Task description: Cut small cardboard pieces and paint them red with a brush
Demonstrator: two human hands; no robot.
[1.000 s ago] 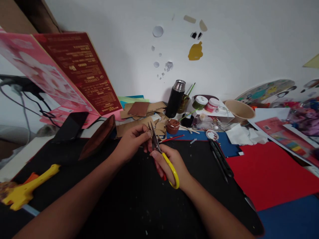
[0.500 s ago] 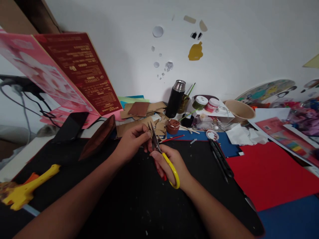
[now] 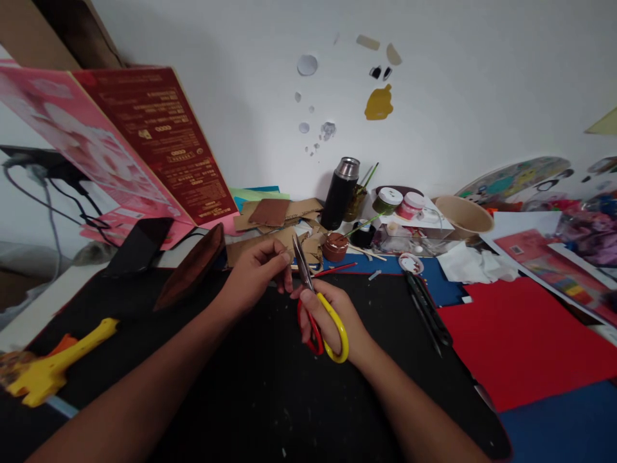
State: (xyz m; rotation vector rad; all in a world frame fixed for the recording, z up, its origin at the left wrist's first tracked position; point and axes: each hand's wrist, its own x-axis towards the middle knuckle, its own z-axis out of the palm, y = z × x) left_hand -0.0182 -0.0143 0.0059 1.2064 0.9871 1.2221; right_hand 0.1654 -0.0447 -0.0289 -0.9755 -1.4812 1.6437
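At frame centre, scissors (image 3: 305,274) are gripped in the right hand (image 3: 355,323); the left hand (image 3: 255,273) is pinched narrow, contents unclear; what is cut or left cannot be told

Scissors (image 3: 307,280) have a yellow loop (image 3: 344,335), a red loop (image 3: 317,346) and silvery blades (image 3: 301,256). Mat (image 3: 250,392) is black, big sheet (image 3: 525,341) solid red, folder (image 3: 157,145) pink and maroon with gold print.

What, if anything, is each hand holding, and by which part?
The right hand holds scissors by the handles. The left hand is pinched; whether it holds anything cannot be told.
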